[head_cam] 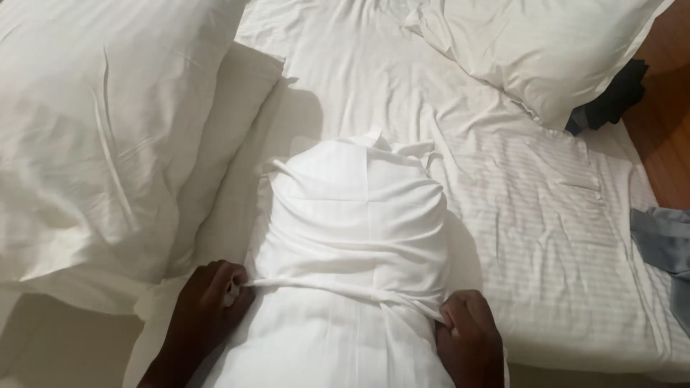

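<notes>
Pillowcase (356,215), white and bunched over a pillow, is gripped by left hand (208,305) and right hand (467,334) fingers.

Open sheet on bed (517,215) right of half-cased pillow (356,237): free passage. Left blocked by big pillow (93,136) and second pillow (230,129) beside it. Far right: another pillow (546,50). Grey cloth (665,241) at right edge.
</notes>
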